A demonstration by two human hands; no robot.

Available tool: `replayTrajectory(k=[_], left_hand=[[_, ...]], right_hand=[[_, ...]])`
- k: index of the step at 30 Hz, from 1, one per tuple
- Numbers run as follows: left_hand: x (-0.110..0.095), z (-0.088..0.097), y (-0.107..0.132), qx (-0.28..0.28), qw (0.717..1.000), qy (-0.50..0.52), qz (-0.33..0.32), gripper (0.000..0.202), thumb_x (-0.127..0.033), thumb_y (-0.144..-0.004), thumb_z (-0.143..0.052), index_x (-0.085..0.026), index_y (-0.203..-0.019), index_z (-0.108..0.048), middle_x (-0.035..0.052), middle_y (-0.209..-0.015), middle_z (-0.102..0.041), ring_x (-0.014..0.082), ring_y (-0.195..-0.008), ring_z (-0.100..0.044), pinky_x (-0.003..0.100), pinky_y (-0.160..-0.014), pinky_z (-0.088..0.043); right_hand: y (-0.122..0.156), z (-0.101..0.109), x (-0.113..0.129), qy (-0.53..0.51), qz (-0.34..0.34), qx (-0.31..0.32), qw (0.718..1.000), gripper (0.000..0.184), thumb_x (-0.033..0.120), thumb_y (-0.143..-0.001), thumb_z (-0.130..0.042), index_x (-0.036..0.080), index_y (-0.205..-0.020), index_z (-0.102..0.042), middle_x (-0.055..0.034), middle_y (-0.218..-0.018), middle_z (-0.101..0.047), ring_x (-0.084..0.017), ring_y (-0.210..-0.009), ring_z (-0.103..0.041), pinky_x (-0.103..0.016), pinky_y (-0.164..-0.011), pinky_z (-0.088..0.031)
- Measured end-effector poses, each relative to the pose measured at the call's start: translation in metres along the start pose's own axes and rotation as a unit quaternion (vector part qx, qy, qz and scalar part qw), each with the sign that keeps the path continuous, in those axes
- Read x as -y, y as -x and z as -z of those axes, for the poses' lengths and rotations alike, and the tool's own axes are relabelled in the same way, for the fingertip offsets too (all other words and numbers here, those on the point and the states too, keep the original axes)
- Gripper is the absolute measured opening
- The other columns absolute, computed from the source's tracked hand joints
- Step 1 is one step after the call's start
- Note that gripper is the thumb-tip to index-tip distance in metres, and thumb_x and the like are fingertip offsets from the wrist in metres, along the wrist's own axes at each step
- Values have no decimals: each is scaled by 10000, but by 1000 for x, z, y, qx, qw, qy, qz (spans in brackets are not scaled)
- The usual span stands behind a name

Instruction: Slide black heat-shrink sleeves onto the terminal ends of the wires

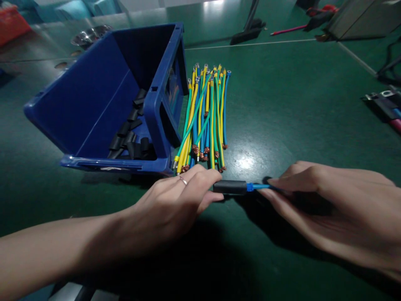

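My left hand (181, 196), a ring on one finger, pinches the left end of a short black sleeve tube (230, 187). My right hand (310, 196) pinches a blue wire (258, 186) that runs into the tube's right end. Both hands hover low over the green table (297, 104). Just behind my left hand lies a bundle of yellow, green and blue wires (205, 117) with bare copper ends and metal terminals. To its left stands a tilted blue plastic bin (103, 100) holding several black tube pieces (131, 138).
A metal bowl (89, 35) sits behind the bin. A red box (12, 23) is at the far left. Dark tools and a red cable (288, 29) lie at the back right. Black and pink items (388, 108) rest at the right edge.
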State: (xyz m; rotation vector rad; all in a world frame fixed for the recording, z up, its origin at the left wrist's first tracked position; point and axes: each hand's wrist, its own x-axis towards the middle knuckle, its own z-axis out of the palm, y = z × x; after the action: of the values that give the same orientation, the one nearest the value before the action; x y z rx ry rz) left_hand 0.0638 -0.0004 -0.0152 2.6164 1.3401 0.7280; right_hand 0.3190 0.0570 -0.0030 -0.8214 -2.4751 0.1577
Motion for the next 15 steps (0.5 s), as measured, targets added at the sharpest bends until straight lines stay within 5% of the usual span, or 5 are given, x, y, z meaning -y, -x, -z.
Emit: replayTrajectory(k=[7,15], left_hand=[[2,0,0,5,999,37,-5,142,-257,-1084,-446,-165,-1170,-512,-9,-960,-674,122,-834,-690,219,-723,-517],[3,1,0,29,998,59,9,94,-236,-1075,-469,-202,-1157,-498,-34,-927,-656,115,-785,-688,218,-684,-510]], right_hand=[[1,-4,-6,16,49,21,998,267,228,-1023,-482,228,-759,-522,16,-673,-678,-101,-496,-589,-254,-450,-354],[3,-5,-7,11,30,30,999,199,225,-1022,-487,214,-835,-556,3,-743,-675,-111,-592,-610,-243,-519,-392]])
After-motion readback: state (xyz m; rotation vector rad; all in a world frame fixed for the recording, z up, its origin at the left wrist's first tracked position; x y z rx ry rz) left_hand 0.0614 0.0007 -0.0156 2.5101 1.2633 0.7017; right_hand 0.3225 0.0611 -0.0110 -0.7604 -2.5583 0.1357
